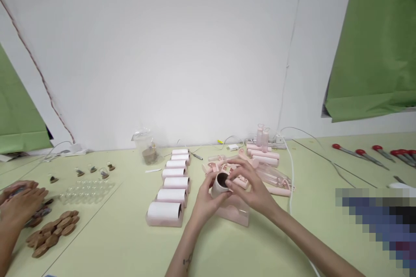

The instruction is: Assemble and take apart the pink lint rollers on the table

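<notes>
My left hand [205, 201] grips a white paper roll [219, 185] with a dark core, held end-on towards me above the table. My right hand [251, 188] is closed on the same roll from the right, fingertips pinching at its open end. A pale pink holder [234, 215] lies on the table just under my hands. To the left runs a row of several white rolls in pink holders [172, 186]. Behind my hands sits a pile of pink plastic parts [260, 166].
Another person's hands [19, 205] work at the far left beside brown cork pieces [53, 231] and small glass vials [86, 192]. Red-handled tools [370, 156] lie at the right. A white cable [292, 169] crosses the table; a clear bag [147, 147] stands by the wall.
</notes>
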Demonstrator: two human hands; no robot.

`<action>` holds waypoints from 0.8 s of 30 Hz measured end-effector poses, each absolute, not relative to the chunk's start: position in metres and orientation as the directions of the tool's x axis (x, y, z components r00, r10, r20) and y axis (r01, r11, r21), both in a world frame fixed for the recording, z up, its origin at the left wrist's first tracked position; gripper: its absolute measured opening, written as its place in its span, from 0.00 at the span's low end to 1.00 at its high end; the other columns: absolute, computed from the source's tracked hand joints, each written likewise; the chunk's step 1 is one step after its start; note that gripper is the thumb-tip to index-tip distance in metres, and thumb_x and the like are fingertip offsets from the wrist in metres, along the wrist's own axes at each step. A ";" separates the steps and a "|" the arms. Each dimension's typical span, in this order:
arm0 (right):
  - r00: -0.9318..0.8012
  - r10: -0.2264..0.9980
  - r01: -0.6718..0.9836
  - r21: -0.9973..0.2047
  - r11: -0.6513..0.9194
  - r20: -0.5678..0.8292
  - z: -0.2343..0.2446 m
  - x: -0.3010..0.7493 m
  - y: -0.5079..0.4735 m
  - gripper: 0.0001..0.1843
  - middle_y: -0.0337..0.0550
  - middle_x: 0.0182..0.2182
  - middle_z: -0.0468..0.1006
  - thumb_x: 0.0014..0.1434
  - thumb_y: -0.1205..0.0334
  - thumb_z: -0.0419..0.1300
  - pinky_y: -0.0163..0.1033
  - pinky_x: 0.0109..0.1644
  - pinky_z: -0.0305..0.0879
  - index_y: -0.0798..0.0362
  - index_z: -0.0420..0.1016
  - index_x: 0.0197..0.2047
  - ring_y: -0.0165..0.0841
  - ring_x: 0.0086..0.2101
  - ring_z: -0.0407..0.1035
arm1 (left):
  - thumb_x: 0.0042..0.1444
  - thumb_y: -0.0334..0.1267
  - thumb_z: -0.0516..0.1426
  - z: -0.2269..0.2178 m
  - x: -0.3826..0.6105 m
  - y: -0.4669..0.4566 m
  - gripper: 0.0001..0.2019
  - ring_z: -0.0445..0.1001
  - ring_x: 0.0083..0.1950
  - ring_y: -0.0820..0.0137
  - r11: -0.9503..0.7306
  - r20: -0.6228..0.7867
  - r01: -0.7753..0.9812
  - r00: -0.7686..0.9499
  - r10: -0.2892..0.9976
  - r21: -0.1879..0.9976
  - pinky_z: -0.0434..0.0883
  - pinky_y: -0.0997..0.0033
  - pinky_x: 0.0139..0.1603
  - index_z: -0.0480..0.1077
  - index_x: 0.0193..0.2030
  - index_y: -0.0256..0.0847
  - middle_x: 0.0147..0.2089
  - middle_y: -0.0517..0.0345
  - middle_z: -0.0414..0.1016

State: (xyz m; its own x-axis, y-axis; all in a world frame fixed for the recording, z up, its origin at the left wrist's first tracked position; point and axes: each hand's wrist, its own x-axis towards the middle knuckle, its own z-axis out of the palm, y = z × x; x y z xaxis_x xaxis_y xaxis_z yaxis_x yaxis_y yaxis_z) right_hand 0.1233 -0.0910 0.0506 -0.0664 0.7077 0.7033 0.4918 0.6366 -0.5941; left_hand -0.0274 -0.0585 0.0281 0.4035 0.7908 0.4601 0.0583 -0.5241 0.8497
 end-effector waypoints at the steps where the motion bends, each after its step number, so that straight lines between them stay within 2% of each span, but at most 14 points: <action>1: -0.142 0.709 0.583 -0.520 0.624 0.691 0.054 0.124 -0.091 0.04 0.46 0.47 0.67 0.53 0.60 0.56 0.50 0.52 0.55 0.49 0.70 0.29 0.42 0.51 0.57 | 0.47 0.37 0.58 0.029 -0.028 -0.058 0.19 0.67 0.47 0.66 -0.527 0.461 0.060 0.409 0.788 0.848 0.63 0.67 0.49 0.61 0.47 0.41 0.46 0.55 0.68; 4: -0.289 0.762 0.710 -0.404 0.577 0.580 0.064 0.125 -0.092 0.08 0.43 0.50 0.66 0.53 0.62 0.54 0.48 0.49 0.57 0.47 0.75 0.28 0.42 0.51 0.57 | 0.47 0.35 0.57 0.028 -0.029 -0.057 0.18 0.67 0.47 0.66 -0.521 0.438 0.081 0.441 0.784 0.850 0.62 0.66 0.50 0.62 0.47 0.42 0.45 0.55 0.69; 7: -0.334 0.854 0.759 -0.424 0.495 0.399 0.073 0.126 -0.091 0.12 0.40 0.49 0.67 0.53 0.63 0.52 0.42 0.40 0.63 0.48 0.74 0.23 0.41 0.46 0.63 | 0.45 0.34 0.58 0.022 -0.028 -0.054 0.18 0.66 0.47 0.66 -0.526 0.429 0.080 0.483 0.763 0.846 0.63 0.67 0.49 0.63 0.45 0.41 0.45 0.56 0.68; 9: -0.352 0.890 0.773 -0.445 0.452 0.291 0.076 0.126 -0.090 0.13 0.41 0.46 0.70 0.52 0.65 0.52 0.38 0.35 0.64 0.50 0.73 0.20 0.40 0.41 0.67 | 0.44 0.33 0.59 0.018 -0.026 -0.053 0.18 0.67 0.47 0.66 -0.532 0.420 0.074 0.527 0.739 0.843 0.63 0.67 0.49 0.63 0.45 0.41 0.45 0.56 0.69; 11: -0.382 0.894 0.773 -0.449 0.448 0.234 0.079 0.128 -0.090 0.13 0.41 0.43 0.72 0.52 0.67 0.52 0.37 0.34 0.64 0.51 0.72 0.19 0.38 0.39 0.68 | 0.43 0.32 0.59 0.016 -0.025 -0.053 0.19 0.67 0.46 0.66 -0.534 0.410 0.070 0.561 0.720 0.843 0.63 0.67 0.48 0.64 0.44 0.41 0.44 0.56 0.69; 12: -0.401 0.885 0.757 -0.459 0.465 0.234 0.080 0.129 -0.092 0.13 0.40 0.43 0.71 0.52 0.66 0.52 0.37 0.35 0.64 0.51 0.72 0.20 0.38 0.40 0.68 | 0.43 0.32 0.59 0.016 -0.025 -0.053 0.18 0.67 0.45 0.66 -0.534 0.408 0.067 0.566 0.716 0.843 0.63 0.67 0.48 0.64 0.44 0.41 0.43 0.57 0.69; 14: -0.373 0.867 0.683 -0.535 0.498 0.330 0.081 0.134 -0.096 0.11 0.40 0.46 0.69 0.55 0.62 0.51 0.39 0.40 0.64 0.49 0.73 0.26 0.38 0.44 0.66 | 0.44 0.33 0.59 0.019 -0.025 -0.054 0.18 0.67 0.45 0.67 -0.539 0.423 0.064 0.544 0.724 0.840 0.63 0.68 0.48 0.63 0.44 0.41 0.43 0.57 0.69; 17: -0.072 0.825 0.448 -0.721 0.529 0.560 0.079 0.145 -0.101 0.13 0.43 0.44 0.71 0.59 0.55 0.46 0.40 0.43 0.64 0.49 0.70 0.36 0.36 0.44 0.65 | 0.47 0.36 0.57 0.025 -0.029 -0.055 0.17 0.67 0.47 0.67 -0.557 0.467 0.101 0.436 0.770 0.824 0.62 0.69 0.49 0.62 0.45 0.41 0.44 0.58 0.69; 19: 0.097 0.813 0.331 -0.789 0.517 0.574 0.071 0.153 -0.101 0.14 0.43 0.36 0.74 0.59 0.52 0.46 0.39 0.41 0.66 0.51 0.68 0.35 0.35 0.38 0.68 | 0.48 0.36 0.56 0.029 -0.033 -0.056 0.17 0.66 0.48 0.67 -0.574 0.502 0.155 0.340 0.795 0.804 0.62 0.68 0.49 0.62 0.45 0.41 0.45 0.57 0.68; 21: 0.135 0.833 0.293 -0.825 0.483 0.536 0.059 0.160 -0.097 0.15 0.42 0.30 0.74 0.58 0.50 0.48 0.39 0.38 0.67 0.52 0.67 0.32 0.34 0.32 0.69 | 0.49 0.36 0.55 0.032 -0.036 -0.056 0.17 0.65 0.49 0.66 -0.616 0.541 0.225 0.317 0.779 0.755 0.61 0.67 0.50 0.61 0.46 0.42 0.47 0.56 0.67; 24: 0.229 0.826 0.249 -0.852 0.461 0.514 0.044 0.167 -0.092 0.16 0.41 0.27 0.72 0.57 0.48 0.49 0.39 0.35 0.68 0.53 0.66 0.29 0.33 0.29 0.68 | 0.49 0.36 0.54 0.032 -0.035 -0.058 0.21 0.62 0.51 0.64 -0.746 0.563 0.337 0.499 0.659 0.575 0.60 0.65 0.51 0.58 0.52 0.44 0.49 0.54 0.65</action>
State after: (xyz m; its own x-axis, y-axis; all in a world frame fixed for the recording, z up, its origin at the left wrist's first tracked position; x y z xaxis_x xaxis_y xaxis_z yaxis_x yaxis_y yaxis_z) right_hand 0.1672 -0.0919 0.0438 0.2293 0.8264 0.5142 0.2494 0.4608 -0.8518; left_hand -0.0351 -0.0583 0.0321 0.4988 0.6592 0.5627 0.3366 -0.7456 0.5751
